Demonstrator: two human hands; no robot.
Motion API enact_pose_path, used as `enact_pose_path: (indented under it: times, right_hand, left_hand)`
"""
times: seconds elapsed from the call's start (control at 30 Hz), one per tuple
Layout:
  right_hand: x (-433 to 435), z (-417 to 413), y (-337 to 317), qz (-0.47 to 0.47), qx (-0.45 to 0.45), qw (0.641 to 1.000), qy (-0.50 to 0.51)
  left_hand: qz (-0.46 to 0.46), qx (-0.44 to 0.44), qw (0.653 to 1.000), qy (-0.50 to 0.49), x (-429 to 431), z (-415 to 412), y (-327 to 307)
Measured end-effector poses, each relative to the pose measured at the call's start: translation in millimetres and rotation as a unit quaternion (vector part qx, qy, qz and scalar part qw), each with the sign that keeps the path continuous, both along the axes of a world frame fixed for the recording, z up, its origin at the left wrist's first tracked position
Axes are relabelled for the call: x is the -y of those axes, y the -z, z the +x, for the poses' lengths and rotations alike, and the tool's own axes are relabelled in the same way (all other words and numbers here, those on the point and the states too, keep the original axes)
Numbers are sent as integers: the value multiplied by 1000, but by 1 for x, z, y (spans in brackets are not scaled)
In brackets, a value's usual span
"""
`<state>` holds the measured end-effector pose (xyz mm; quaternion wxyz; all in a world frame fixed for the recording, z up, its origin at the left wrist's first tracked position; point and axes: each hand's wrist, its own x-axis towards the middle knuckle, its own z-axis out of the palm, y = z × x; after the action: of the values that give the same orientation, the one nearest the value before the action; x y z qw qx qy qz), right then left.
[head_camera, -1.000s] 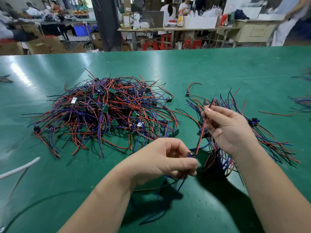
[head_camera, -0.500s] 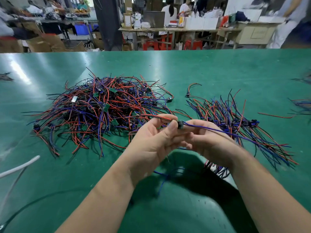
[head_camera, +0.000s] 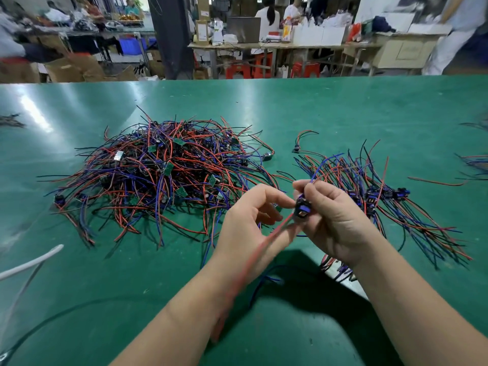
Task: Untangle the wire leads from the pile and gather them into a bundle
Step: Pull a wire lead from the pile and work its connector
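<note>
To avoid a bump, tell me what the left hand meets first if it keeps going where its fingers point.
The left hand points right, at the dark plug pinched in the right hand. It would likely meet that plug first; they look almost touching, though depth is unclear.

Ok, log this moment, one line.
right hand: pinches connector | left hand: touches connector, red lead trailing | pile: left | bundle: right

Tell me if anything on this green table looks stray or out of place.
Two strays: one lead with a dark connector lies alone between the tangled pile and the sorted bundle, and a single red wire lies apart on the table, right of that bundle. Nothing looks damaged.
</note>
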<state>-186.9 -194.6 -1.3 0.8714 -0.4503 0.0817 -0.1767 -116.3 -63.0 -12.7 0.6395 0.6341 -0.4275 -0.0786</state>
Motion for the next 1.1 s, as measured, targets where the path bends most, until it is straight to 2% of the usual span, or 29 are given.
enact_pose_path:
  times: [0.07,0.13,0.2,0.23,0.4,0.47,0.6,0.7,0.9,1.03,1.1]
  right_hand:
    - [8,-2,-1,8,-5,1000,10]
    - [13,-5,-2,-14,-14,1000,8]
    - [13,-7,-2,-87,-37,996,-1]
    - [11,-7,-2,-125,-46,991,-8]
    - [5,-4,2,-253,-119,960,0]
    - [5,-3,4,-269,-139,953,5]
    - [7,1,10,-271,-164,948,37]
    - [14,1,10,-259,-180,944,100]
    - [41,-6,7,-134,-155,946,252]
    - [39,-2,8,-87,-124,948,279]
    - [40,1,8,-94,-146,941,292]
  left_hand:
    - [9,18,1000,10,-1,3,-2]
    - [-3,-82,996,35,-2,4,-5]
    - [-3,-221,971,94,-1,0,-9]
    - [13,-255,961,107,0,-2,-8]
    - [101,-303,943,96,3,-1,3]
    - [132,-305,939,85,3,1,4]
    - [155,-314,932,93,2,2,4]
    - [183,-318,922,121,1,-2,2]
    - [241,-280,906,206,-3,-7,-4]
    - [230,-266,918,186,-8,0,-6]
    - [190,-285,929,138,-6,2,-5]
